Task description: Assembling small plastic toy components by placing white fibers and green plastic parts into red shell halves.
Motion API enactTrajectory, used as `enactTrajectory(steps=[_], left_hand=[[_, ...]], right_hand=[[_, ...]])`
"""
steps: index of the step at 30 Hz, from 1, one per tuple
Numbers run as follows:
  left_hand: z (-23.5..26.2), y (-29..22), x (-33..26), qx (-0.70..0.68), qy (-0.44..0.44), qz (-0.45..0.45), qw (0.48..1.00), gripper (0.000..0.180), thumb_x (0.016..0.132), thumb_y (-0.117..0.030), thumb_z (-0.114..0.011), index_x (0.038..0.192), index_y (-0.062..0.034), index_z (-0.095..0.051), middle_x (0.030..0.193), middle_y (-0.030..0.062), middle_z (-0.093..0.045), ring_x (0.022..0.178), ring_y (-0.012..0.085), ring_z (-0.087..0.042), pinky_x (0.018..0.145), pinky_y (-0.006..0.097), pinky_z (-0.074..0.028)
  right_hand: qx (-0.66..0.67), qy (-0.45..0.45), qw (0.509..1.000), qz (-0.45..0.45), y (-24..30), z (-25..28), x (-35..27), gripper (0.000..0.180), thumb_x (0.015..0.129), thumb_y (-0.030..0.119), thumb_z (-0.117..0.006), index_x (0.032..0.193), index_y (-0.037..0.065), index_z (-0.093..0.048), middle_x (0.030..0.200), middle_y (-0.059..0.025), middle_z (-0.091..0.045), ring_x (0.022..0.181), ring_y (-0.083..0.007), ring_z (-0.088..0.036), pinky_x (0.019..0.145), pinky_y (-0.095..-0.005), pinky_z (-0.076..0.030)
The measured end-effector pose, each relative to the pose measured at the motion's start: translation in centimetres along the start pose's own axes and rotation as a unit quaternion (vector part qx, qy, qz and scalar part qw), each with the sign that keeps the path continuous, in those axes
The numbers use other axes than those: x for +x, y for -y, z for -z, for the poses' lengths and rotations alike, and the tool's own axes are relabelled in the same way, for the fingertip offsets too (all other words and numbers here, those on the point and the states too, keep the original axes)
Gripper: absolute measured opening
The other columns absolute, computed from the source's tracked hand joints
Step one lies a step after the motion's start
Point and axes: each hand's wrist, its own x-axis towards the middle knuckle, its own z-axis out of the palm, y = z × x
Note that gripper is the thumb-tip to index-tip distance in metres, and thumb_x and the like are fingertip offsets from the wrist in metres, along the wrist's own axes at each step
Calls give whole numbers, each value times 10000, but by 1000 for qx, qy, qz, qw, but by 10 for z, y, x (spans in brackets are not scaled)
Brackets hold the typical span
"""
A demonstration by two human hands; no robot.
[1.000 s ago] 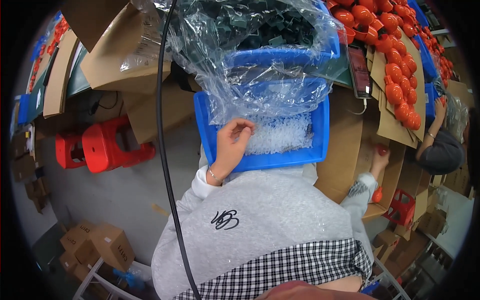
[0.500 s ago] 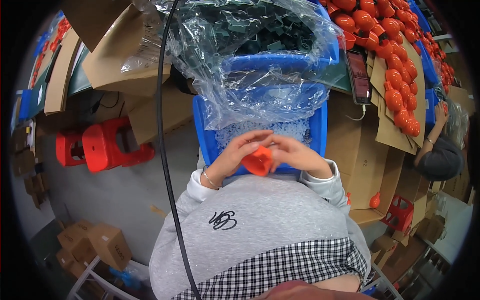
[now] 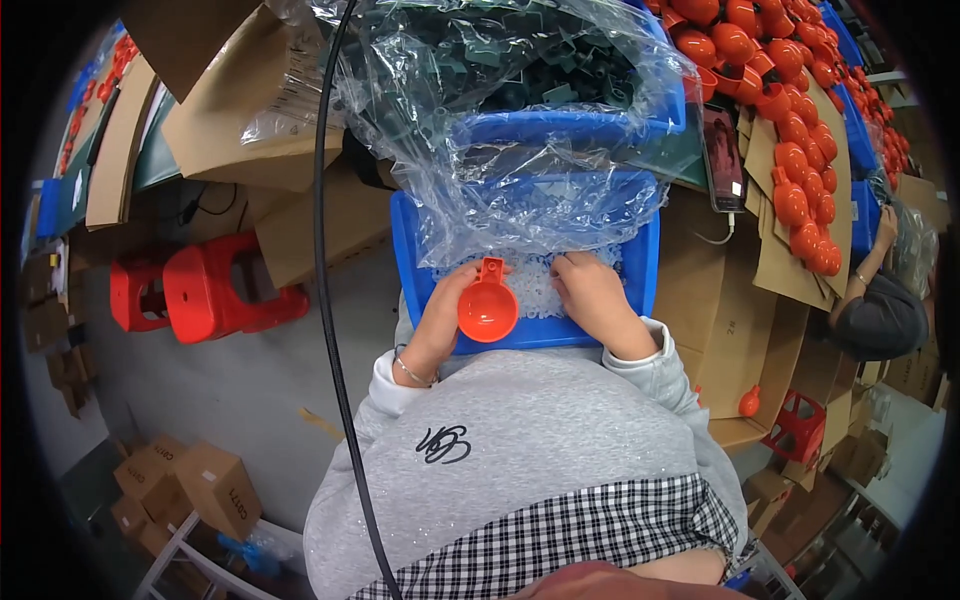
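Left hand (image 3: 437, 318) grasping red cup (image 3: 488, 314) by its left side; hollow facing up, stubby neck pointing away from person. Cup held over near part of blue bin (image 3: 646, 262). Right hand (image 3: 597, 300) dipped into same bin, fingertips at small white pieces (image 3: 537, 297); cannot tell whether any pinched. Clear plastic bag (image 3: 560, 215) draped over bin's far side. Beyond, on bench (image 3: 665, 152): dark green pieces (image 3: 545, 80).

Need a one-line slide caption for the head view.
Left hand holds a red cup-shaped part at a blue bin of small whitish pieces, right hand among them.
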Motion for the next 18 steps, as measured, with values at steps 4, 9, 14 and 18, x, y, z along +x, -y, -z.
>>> enactTrajectory(steps=[4, 9, 14, 18], left_hand=[[-5, 4, 3, -51, 6, 2, 999, 383, 958, -246, -308, 1105, 43, -512, 956, 143, -623, 892, 262, -638, 801, 346, -509], [-11, 13, 7, 33, -58, -18, 998, 272, 925, -162, -415, 1075, 30, -536, 970, 117, -617, 859, 201, -626, 784, 292, -494], [-17, 14, 6, 40, -63, -51, 996, 222, 917, -141, -467, 1047, 10, -566, 954, 69, -625, 870, 106, -572, 781, 230, -449], [-16, 15, 5, 40, -70, -68, 994, 208, 919, -131, -481, 1051, 8, -561, 944, 60, -624, 861, 98, -571, 769, 227, -450]], right_hand=[[60, -28, 998, -4, 0, 6, 3, 84, 749, 51, -627, 812, 15, -584, 781, -125, -582, 775, -308, -585, 643, -400, -470], [227, -61, 972, -20, 12, 17, 7, 109, 736, 30, -667, 827, 6, -612, 798, -124, -621, 747, -281, -612, 632, -342, -481], [260, -126, 957, 37, 33, 12, 9, 134, 690, 5, -714, 804, 2, -644, 795, -97, -663, 720, -231, -633, 625, -295, -479], [245, -136, 958, 66, 33, 3, 9, 123, 697, 8, -711, 800, 19, -644, 797, -88, -658, 716, -229, -625, 623, -300, -480]])
